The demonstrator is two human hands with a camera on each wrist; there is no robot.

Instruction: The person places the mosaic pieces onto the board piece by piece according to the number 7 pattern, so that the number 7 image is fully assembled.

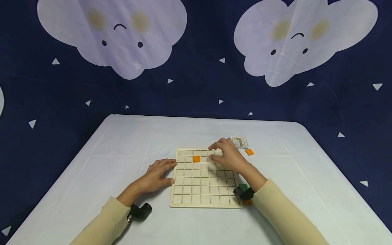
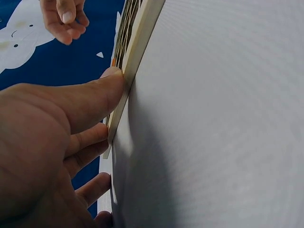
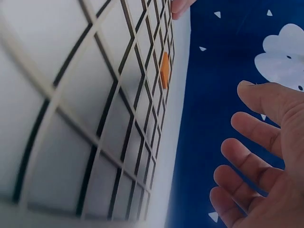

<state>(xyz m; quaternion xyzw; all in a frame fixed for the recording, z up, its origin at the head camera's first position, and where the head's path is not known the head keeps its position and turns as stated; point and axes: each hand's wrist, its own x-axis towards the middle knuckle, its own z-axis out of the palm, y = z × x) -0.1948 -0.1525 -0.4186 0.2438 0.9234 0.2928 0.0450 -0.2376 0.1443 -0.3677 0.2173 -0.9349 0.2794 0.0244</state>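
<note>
A pale wooden grid board (image 1: 196, 200) lies flat on the white table. One orange square tile (image 1: 196, 159) sits in a cell of its second row from the far side; the right wrist view also shows this orange tile (image 3: 164, 71). At the board's left edge rests my left hand (image 1: 157, 175), thumb and fingertips touching the rim (image 2: 137, 47) with the fingers fairly straight. Over the far right part of the board hovers my right hand (image 1: 228, 154), its fingers (image 3: 237, 152) spread and loosely bent, with nothing visible between them.
Beyond the board's far right corner lies a small printed grid card (image 1: 240, 142) with a loose orange tile (image 1: 249, 152) beside it. A green tile (image 1: 243, 187) and another orange tile (image 1: 247, 202) lie by the right edge, partly hidden by the wrist camera (image 1: 244, 193).
</note>
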